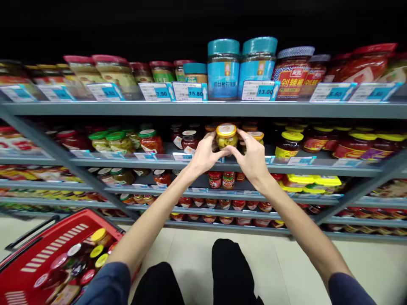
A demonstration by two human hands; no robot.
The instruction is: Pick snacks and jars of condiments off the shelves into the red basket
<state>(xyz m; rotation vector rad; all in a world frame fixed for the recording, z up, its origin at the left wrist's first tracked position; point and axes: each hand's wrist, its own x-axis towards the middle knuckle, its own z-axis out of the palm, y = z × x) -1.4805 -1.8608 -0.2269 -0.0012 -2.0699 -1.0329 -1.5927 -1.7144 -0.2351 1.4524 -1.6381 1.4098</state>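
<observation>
A small glass jar point(227, 137) with a yellow-orange lid and greenish-yellow pickles stands upright at the front of the second shelf. My left hand point(205, 154) grips it from the left, and my right hand point(251, 154) grips it from the right. Both thumbs meet in front of its lower part; the fingertips curl around its sides and are partly hidden. A ring shows on my right hand. Just beside my right hand is a similar jar with an orange lid point(257, 136). Near my left hand stands a dark red jar with a white-topped lid point(190, 142).
A red shopping basket point(54, 237) holding several jars sits on the floor at lower left. Grey shelf edges point(178, 109) with price tags run across. Large blue-lidded jars point(223, 70) stand on the shelf above. More jars fill the lower shelves. My knees show at the bottom.
</observation>
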